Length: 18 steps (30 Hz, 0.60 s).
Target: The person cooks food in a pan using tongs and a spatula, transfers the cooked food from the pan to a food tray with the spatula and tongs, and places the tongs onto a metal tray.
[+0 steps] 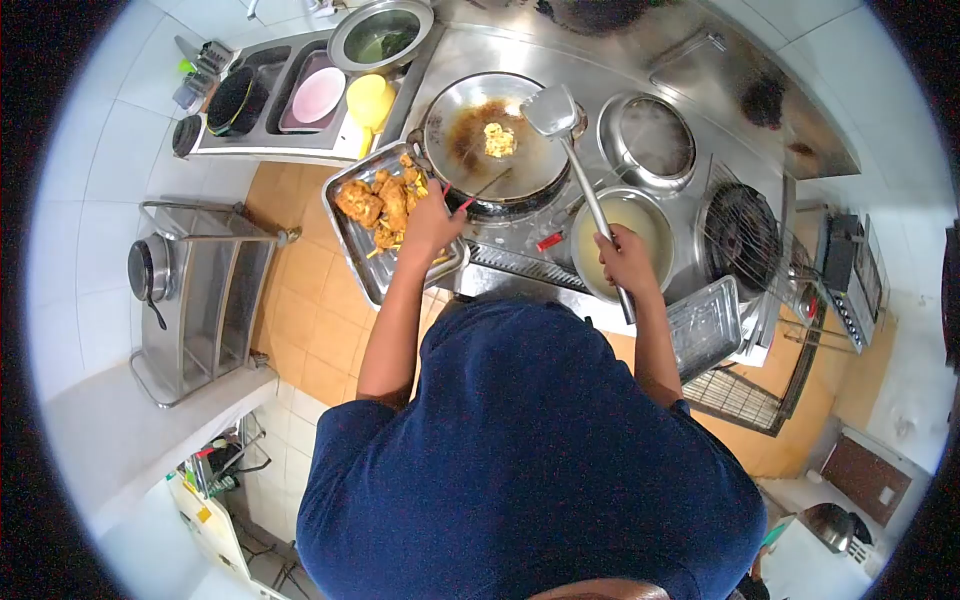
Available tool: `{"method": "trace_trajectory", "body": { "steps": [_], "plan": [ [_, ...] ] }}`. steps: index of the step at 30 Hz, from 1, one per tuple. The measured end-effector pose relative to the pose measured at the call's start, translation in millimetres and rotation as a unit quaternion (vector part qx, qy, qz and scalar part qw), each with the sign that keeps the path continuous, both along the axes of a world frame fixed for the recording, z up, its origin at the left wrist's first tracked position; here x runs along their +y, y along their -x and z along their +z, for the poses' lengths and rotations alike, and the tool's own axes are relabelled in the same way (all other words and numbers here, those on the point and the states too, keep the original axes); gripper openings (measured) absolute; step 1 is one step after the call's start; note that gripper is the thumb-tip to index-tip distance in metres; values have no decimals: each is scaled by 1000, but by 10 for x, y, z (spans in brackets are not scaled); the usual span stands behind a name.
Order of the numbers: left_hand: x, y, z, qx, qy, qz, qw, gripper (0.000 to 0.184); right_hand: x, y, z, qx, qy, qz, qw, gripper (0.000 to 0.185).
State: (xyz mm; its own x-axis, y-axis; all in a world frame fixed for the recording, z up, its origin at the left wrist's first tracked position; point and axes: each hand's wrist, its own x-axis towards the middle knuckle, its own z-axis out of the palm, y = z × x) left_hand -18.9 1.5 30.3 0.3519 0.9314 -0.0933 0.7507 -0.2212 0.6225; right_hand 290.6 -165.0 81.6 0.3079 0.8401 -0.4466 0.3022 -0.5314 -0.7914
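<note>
My left hand (432, 225) is closed around thin red-ended chopsticks (466, 203), with dark tips reaching over the wok's near edge. It is above the right side of a metal tray (345, 245), where fried chicken pieces (375, 205) and yellow strips lie. My right hand (628, 262) grips the long handle of a wok spatula (552, 112); its broad blade is at the wok's right rim. Inside the wok (450, 160) a small yellow clump of food (499, 141) sits in the brownish middle. Below my right hand is a pot of pale liquid (590, 250).
A lidded round pot (648, 140) and a wire rack (745, 235) over a burner are to the right. A shallow tray (705, 325) juts from the counter's front. At the left are a sink with a pink bowl (318, 95), a yellow ladle (370, 100) and a metal basin (345, 45).
</note>
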Motion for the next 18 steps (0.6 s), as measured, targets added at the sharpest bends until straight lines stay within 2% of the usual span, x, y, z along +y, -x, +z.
{"method": "trace_trajectory", "body": {
  "steps": [2, 5, 6, 11, 18],
  "plan": [
    [103, -21, 29, 17, -24, 11, 1000, 46, -7, -13, -9, 3, -3, 4, 1000, 27],
    [317, -11, 168, 40, -1, -4, 999, 44, -15, -45, -26, -4, -9, 8, 1000, 26],
    [425, 42, 10, 32, -27, -14, 999, 44, -24, -48, -16, -7, -11, 6, 1000, 26],
    [714, 190, -158, 6, 5, -45, 999, 45, -99, -86, -87, -16, -7, -2, 1000, 27],
    [703, 210, -5, 13, 18, -58, 998, 45, -207, -79, -191, -14, -7, 2, 1000, 27]
  ]
}}
